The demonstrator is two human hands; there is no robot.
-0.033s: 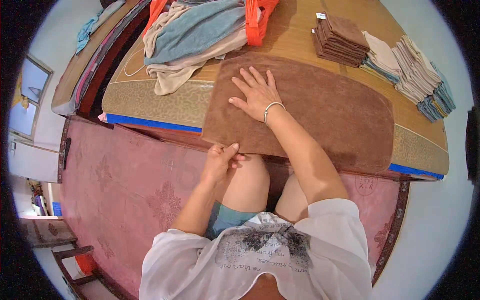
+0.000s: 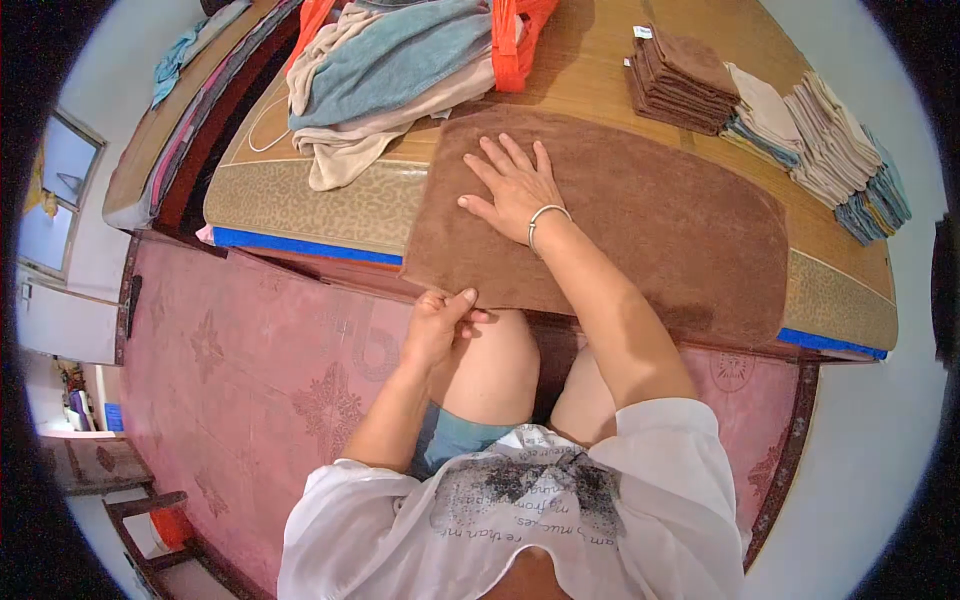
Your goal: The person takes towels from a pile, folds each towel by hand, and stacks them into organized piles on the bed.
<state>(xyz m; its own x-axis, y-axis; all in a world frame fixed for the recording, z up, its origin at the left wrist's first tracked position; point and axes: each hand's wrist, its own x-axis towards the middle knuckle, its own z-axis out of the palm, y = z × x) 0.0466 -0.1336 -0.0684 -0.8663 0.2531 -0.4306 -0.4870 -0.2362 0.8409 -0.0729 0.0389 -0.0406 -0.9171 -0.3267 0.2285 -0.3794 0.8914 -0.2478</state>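
Observation:
A brown towel (image 2: 640, 215) lies spread over the near edge of the covered bed-like platform, its front side hanging slightly past that edge. My right hand (image 2: 515, 188) rests flat on the towel's left half with fingers spread; a silver bangle circles the wrist. At the towel's near left edge my left hand (image 2: 440, 318) is closed, pinching the hem between thumb and curled fingers, above my left thigh.
Beyond the towel stand a stack of folded brown towels (image 2: 685, 85) and piles of beige and blue-grey folded cloths (image 2: 830, 140). At the far left lie loose blue and beige cloths (image 2: 400, 70) with a red bag (image 2: 512, 50). A pink patterned floor (image 2: 250, 370) extends to the left.

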